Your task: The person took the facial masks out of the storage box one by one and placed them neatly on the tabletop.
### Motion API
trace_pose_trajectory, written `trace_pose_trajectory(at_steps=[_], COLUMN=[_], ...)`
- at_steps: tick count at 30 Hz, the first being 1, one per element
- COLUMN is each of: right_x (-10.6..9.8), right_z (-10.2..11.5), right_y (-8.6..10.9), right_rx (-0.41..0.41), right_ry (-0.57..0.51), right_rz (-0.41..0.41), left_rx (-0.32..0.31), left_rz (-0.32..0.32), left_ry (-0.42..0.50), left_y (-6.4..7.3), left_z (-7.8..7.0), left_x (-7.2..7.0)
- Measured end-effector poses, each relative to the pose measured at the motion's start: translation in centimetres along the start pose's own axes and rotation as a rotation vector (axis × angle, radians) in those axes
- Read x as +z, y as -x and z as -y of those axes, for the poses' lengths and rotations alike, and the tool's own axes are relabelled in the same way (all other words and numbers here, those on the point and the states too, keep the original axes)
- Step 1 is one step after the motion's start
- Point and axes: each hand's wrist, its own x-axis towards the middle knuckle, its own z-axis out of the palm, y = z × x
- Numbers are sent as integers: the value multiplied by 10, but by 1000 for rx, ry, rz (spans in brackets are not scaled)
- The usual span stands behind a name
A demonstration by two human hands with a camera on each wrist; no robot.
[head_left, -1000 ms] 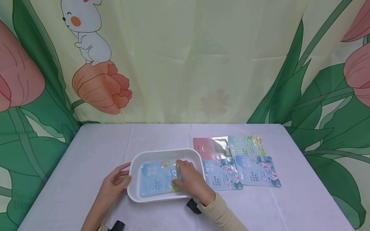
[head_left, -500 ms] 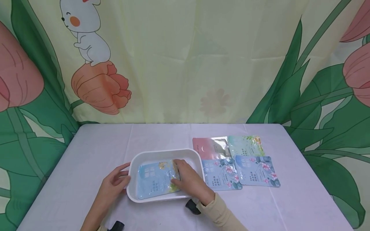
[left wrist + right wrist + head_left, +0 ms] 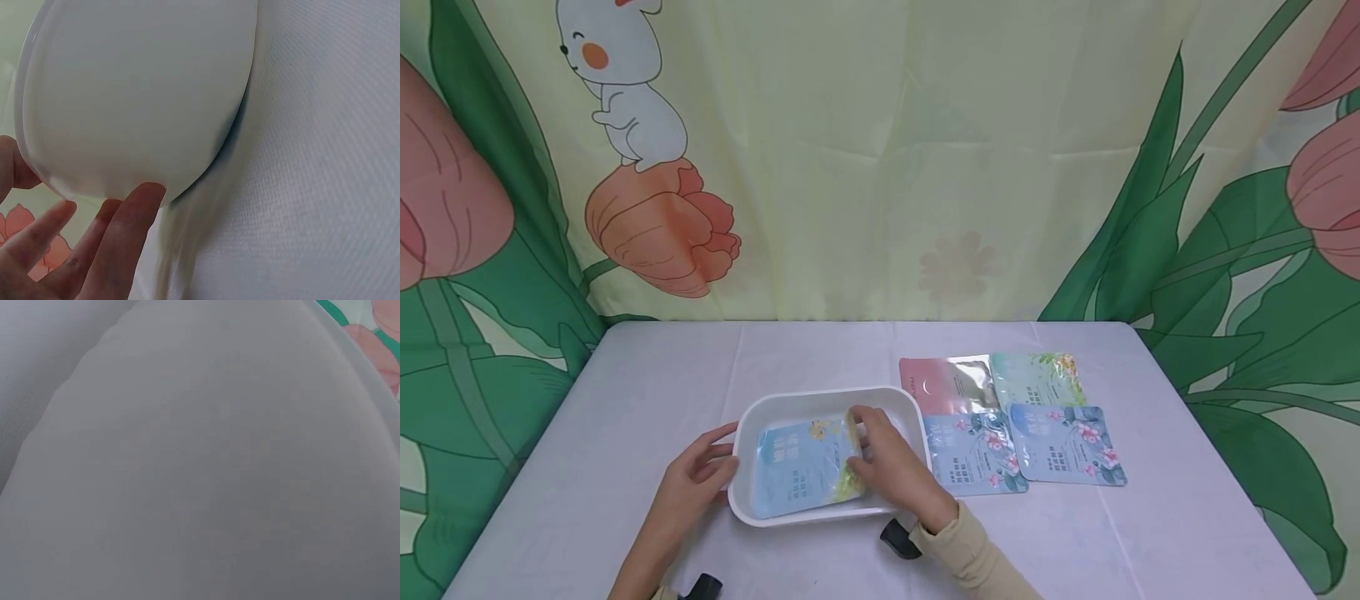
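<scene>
A white plastic tray (image 3: 887,400) stands on the table, holding a light blue face mask packet (image 3: 801,471) with yellow flowers. My left hand (image 3: 688,479) is at the tray's left end, thumb by the rim. In the left wrist view, its fingers (image 3: 125,237) lie fairly straight, with tips against the outer wall of the tray (image 3: 137,94). My right hand (image 3: 898,467) reaches over the tray's right side and grips the packet's right edge, fingers at the upper corner and thumb lower down. The right wrist view shows the pale tray wall (image 3: 206,456) close up, with the hand hidden.
Right of the tray lie a pink and silver packet (image 3: 951,383), a green packet (image 3: 1037,377), and two blue flowered packets, one left (image 3: 973,454), one right (image 3: 1067,446). A white cloth covers the table (image 3: 805,358); a printed curtain (image 3: 865,167) hangs behind.
The packet in the tray has shifted slightly left, its right edge showing more. My right hand's fingers have lifted a little and spread from the thumb. My left hand stays in place.
</scene>
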Motion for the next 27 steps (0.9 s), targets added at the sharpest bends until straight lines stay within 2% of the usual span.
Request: trace_pose_trajectory(at_steps=[5, 12, 18, 27], right_x=[-1, -2, -3, -3], right_z=[0, -1, 0, 2], right_y=[-1, -2, -4, -4], right_rx=[11, -17, 12, 10], right_ry=[-15, -25, -74, -97], right_rz=[-36, -77, -88, -87], left_rx=[-4, -4, -9, -20], left_rz=[-3, -6, -2, -4], left_ry=[-7, -8, -8, -11], left_y=[-1, -2, -2, -2], left_z=[0, 2, 3, 1], left_x=[1, 1, 1, 1])
